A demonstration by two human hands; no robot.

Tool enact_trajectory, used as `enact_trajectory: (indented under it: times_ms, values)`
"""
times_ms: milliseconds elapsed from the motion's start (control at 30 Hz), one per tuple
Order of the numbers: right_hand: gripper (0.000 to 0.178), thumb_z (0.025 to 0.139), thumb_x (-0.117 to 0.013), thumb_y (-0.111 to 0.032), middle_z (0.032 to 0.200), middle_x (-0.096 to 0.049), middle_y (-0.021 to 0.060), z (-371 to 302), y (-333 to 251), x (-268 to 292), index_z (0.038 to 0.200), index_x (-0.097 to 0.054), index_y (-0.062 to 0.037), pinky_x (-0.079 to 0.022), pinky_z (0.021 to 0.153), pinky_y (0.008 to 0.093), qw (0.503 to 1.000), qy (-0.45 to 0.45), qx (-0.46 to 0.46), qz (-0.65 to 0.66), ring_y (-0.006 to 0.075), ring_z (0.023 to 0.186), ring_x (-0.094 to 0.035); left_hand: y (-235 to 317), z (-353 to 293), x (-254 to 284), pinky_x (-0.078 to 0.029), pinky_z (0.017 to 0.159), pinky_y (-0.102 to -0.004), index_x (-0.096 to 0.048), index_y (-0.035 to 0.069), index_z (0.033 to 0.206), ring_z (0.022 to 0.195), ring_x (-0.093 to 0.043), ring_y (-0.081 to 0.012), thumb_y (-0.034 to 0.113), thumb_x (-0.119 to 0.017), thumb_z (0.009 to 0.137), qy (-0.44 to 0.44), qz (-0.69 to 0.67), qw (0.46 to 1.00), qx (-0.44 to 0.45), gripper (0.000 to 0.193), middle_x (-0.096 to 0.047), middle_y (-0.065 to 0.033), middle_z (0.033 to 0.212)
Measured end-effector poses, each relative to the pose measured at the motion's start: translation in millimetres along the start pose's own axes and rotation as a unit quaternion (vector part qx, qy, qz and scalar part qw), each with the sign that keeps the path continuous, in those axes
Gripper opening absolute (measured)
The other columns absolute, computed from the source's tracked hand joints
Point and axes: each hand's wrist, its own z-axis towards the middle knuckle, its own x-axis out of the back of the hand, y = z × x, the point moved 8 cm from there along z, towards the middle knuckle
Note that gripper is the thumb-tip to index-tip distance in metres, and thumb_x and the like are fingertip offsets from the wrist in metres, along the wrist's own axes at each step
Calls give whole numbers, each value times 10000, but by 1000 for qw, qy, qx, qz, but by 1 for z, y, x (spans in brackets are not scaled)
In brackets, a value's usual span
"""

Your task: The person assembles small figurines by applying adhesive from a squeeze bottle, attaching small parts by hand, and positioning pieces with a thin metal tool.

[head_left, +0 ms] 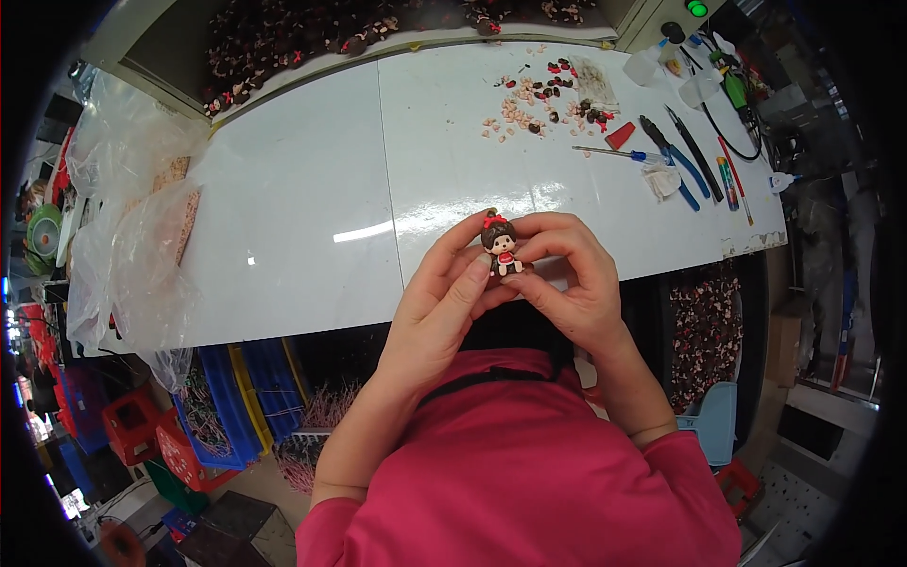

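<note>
A small toy figurine (499, 248) with dark brown hair, a red bow and a red top is held upright between both hands, above the near edge of the white table (312, 208). My left hand (444, 293) is closed on its left side, the thumb against its body and the fingers behind it. On the other side my right hand (572, 274) pinches the figurine's lower body between thumb and fingertips. The figurine's back is hidden by the fingers.
Small pale and dark parts (520, 113) lie scattered at the far right. Nearby are blue-handled pliers (675, 161), a screwdriver (619, 153) and a red wedge-shaped piece (620, 136). Clear plastic bags (142, 227) hang over the left edge. A bin of many figurines (312, 38) stands behind.
</note>
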Motion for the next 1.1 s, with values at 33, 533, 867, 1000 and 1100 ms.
enact_trajectory:
  times_ms: [33,533,867,1000,1100]
  values:
    - [214,748,-717,-35,1073,-598,105,0,0,0,928,-602,-48,-493,800,305,1000,2,0,-3,224,958,-600,-1,0,1,-466,960,-336,-290,27,1398,1135,-519,-196,107,-396,990,0,-2,1000,4,429,-489,-140,1235]
    - [187,796,-672,-16,1070,-607,129,0,3,-3,962,-584,-15,-508,790,279,999,-8,15,40,189,925,-621,1,-1,4,-467,942,-325,-312,17,1332,1126,-528,-205,141,-463,972,20,4,999,37,410,-504,-145,1213]
    - [194,809,-666,-23,1099,-605,131,-2,11,-7,982,-577,-11,-508,803,282,994,-4,-23,104,190,951,-621,3,-2,5,-467,936,-309,-276,35,1385,1108,-538,-196,123,-458,971,13,8,999,30,461,-514,-146,1196]
    - [261,771,-707,-30,1110,-603,132,0,3,-10,992,-568,-20,-496,828,288,998,-14,-4,58,196,978,-613,3,-3,4,-462,943,-313,-261,49,1408,1109,-536,-194,109,-454,970,5,0,1000,13,483,-511,-147,1200]
    - [285,749,-722,-25,1116,-603,128,0,4,-12,986,-564,-26,-493,830,287,999,-14,-6,41,195,980,-612,2,-4,6,-460,926,-309,-272,78,1413,1106,-546,-189,113,-481,958,7,5,1000,9,502,-521,-122,1216]
